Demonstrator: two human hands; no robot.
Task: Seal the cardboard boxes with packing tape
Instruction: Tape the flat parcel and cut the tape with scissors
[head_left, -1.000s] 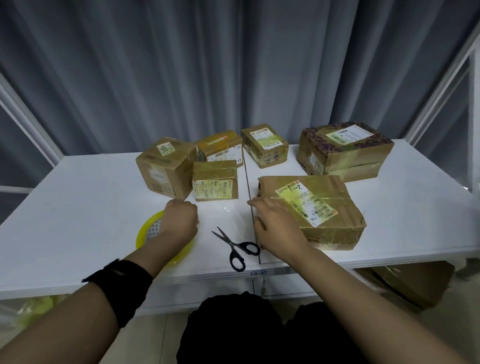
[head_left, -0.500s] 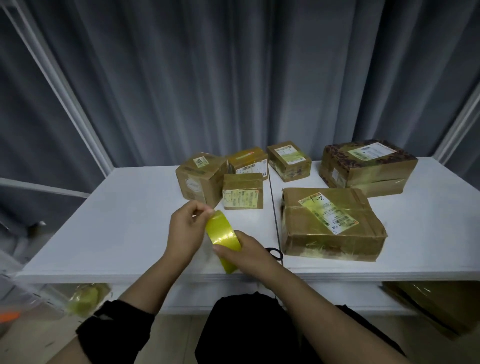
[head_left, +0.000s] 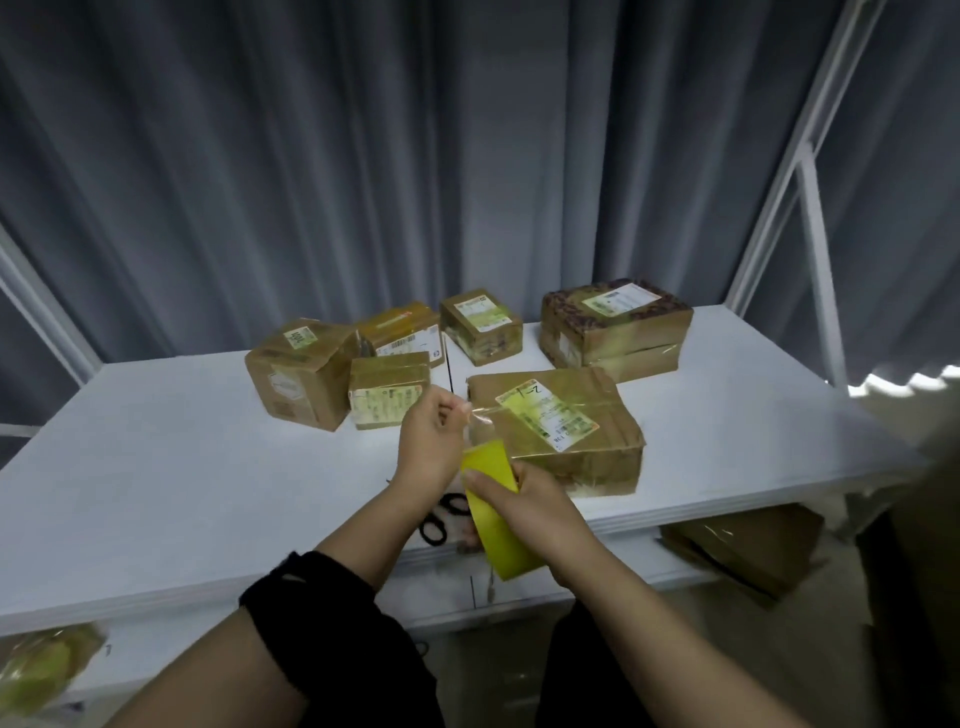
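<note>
My right hand (head_left: 524, 506) grips a yellow roll of packing tape (head_left: 493, 512) above the table's front edge. My left hand (head_left: 428, 441) pinches the clear free end of the tape (head_left: 480, 421), pulled up a short way from the roll. Just beyond the hands lies a large flat cardboard box (head_left: 561, 431) with a white and yellow label on top. Several smaller cardboard boxes stand behind it, among them a cube-like box (head_left: 298, 374) at the left and a wide box (head_left: 615, 327) at the back right.
Black scissors (head_left: 441, 517) lie on the white table (head_left: 182, 467) under my left forearm, partly hidden. More cardboard boxes (head_left: 753, 545) sit on a lower shelf at the right. A grey curtain and white frame bars stand behind.
The tape roll was lifted off the table, and my right hand left the large box to grip it. My left hand has now peeled the tape's end upward from the roll.
</note>
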